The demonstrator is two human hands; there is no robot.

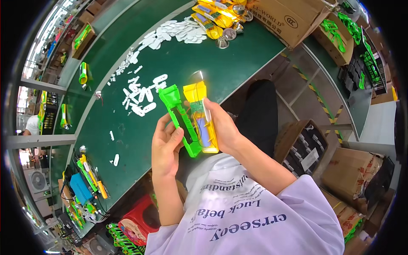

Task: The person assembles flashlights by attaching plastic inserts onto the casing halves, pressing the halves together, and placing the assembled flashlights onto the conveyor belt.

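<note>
Held by its edge in my left hand (167, 144) is a green plastic flashlight shell half (172, 95), with an open frame below its wide head. My right hand (222, 127) grips the side of a yellow flashlight shell half (211, 142). Inside the yellow half lie a green circuit board (196, 107) and a blue cylindrical battery (202, 131). A clear lamp reflector (196, 77) sits at its top end. Thin wires run along the yellow half, close to the green one. The two halves are side by side, tilted, above the table's near edge.
Loose white plastic parts (138, 95) lie on the green table (114, 136), with a pile of white pieces (178, 32) farther back. Yellow shells with reflectors (216, 19) stand by a cardboard box (289, 21). A blue device (80, 188) is at left. A red stool (138, 221) stands below.
</note>
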